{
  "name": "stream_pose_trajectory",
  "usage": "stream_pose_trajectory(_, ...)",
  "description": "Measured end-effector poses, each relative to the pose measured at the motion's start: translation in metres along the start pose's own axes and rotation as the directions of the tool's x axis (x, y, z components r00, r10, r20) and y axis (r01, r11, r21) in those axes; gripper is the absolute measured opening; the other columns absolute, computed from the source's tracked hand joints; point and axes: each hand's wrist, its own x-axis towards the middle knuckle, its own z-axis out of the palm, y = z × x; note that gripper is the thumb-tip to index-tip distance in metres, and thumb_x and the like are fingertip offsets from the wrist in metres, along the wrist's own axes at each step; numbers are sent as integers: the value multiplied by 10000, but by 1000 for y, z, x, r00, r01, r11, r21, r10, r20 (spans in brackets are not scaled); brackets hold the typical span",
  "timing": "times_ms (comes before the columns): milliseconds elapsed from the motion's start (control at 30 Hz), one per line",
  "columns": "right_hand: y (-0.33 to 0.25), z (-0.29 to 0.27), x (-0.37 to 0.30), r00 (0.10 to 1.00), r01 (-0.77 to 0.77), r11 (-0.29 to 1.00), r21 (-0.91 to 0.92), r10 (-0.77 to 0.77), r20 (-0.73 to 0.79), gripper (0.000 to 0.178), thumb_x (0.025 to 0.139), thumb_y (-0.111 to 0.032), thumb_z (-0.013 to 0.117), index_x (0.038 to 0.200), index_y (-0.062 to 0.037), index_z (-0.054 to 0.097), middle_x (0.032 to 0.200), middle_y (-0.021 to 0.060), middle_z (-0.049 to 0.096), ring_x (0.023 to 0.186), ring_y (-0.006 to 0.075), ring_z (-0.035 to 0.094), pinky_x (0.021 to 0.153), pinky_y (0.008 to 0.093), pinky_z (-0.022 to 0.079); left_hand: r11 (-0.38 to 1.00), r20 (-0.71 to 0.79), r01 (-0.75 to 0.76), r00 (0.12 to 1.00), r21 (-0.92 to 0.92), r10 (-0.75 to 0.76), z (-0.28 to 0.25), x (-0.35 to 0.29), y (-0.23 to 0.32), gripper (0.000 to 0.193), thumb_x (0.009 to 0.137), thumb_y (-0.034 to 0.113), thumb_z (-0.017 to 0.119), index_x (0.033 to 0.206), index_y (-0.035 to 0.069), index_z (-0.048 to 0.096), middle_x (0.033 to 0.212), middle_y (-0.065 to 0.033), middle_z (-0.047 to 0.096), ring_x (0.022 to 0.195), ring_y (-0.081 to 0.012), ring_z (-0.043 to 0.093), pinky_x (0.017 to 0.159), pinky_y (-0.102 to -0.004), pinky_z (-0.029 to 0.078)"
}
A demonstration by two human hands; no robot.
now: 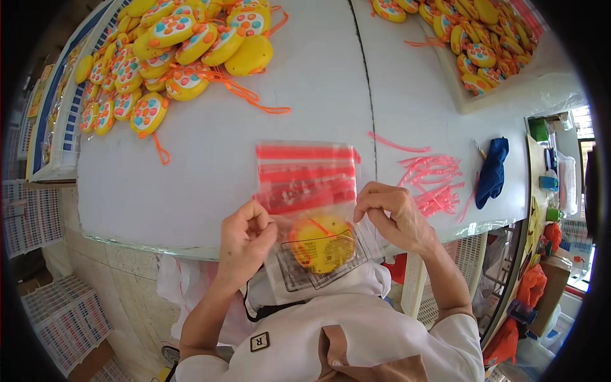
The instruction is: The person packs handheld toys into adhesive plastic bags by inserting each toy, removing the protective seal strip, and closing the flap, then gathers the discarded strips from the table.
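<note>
A clear plastic bag (285,277) with dark print hangs at the table's front edge, and a round yellow toy (310,262) with an orange cord shows through it. My left hand (247,239) pinches the bag's upper left side, thumb against the bent fingers. At its upper right side my right hand (393,213) grips the film between thumb and fingertips. Just beyond both hands lie flat clear bags (305,175) with red stripes. Near my right hand is a loose heap of thin pink strips (436,184).
A large pile of yellow toys (172,54) with coloured dots and orange cords covers the back left, beside a white crate (63,121). More toys (480,54) fill a clear-lined container back right. A dark blue cloth (492,172) lies at the right. Crates (67,321) stand on the floor.
</note>
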Motion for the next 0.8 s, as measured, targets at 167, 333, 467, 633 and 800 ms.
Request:
stream_pose_trajectory(167,9,-10,27,976,0,1000,-23,-5,-217,161,795,62,508,863,24,650,784,100,635,588,139,535,524,268,423,875,-245,-336,868,349,432,-68,-1,53,129,847,42,556,749,85,484,793,-59,633,722,-100,559,612,-237,452)
stream_pose_trajectory(333,-1,-17,84,978,15,991,-130,-42,-204,147,855,-54,573,958,27,641,816,110,665,689,149,586,617,271,470,193,-193,0,3,981,981,-187,-9,175,180,908,88,544,1016,-21,638,1068,-100,659,961,-191,614,884,-337,472)
stream_pose_trajectory(467,20,-22,163,958,12,953,-302,-98,-269,299,888,-224,596,1044,30,626,877,135,672,794,220,633,746,327,510,437,-194,-445,492,782,849,-52,-5,119,231,852,64,555,1061,-19,609,1227,-139,588,1096,-279,566,936,-383,442)
stream_pose_trajectory(633,10,2,259,920,-85,971,-223,-10,-391,621,829,-408,664,1148,112,549,938,209,669,903,258,666,794,339,526,299,396,-635,715,713,576,32,6,28,405,700,63,730,1056,-41,567,1118,-191,545,1033,-372,534,885,-434,448)
stream_pose_trajectory(800,16,16,292,953,-134,990,34,139,-268,587,792,-355,715,1160,77,562,996,164,667,906,217,662,761,314,538,265,331,-569,730,778,598,45,24,-32,402,709,42,710,1075,-44,567,1066,-164,540,948,-328,529,822,-424,446)
